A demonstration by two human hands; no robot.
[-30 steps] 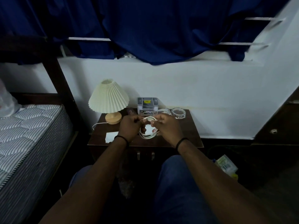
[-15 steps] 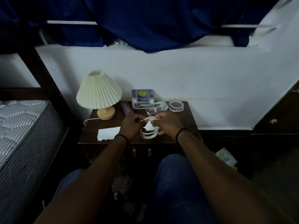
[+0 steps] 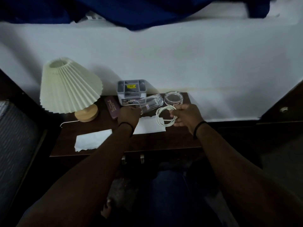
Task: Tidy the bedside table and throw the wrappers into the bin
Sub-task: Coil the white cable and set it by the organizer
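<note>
We see the right hand (image 3: 186, 114) curled around one side of a coiled white cable (image 3: 164, 117), which it holds just above the bedside table (image 3: 172, 141), over the right edge of a white paper (image 3: 148, 126) lying flat on the wood. The left hand (image 3: 129, 115) reaches toward the mouth of a clear glass tumbler (image 3: 151, 104) that lies on its side; the fingers are curled at the rim, but we cannot tell whether they grip it. Each wrist carries a dark band. Behind the tumbler stands a grey organiser box (image 3: 132, 91) with a yellow label, against the white wall (image 3: 196, 66). To the right of the tumbler, just beyond the right hand, sits a round glass ashtray (image 3: 173, 98). A dark maroon case (image 3: 112, 108) lies left of the left hand, beside the wooden base of a pleated cream lamp (image 3: 68, 86) at the table's left rear. A second white paper (image 3: 92, 141) lies near the front left edge. A mattress (image 3: 14, 136) borders the table on the left, and dark blue cloth (image 3: 147, 12) hangs above.
</note>
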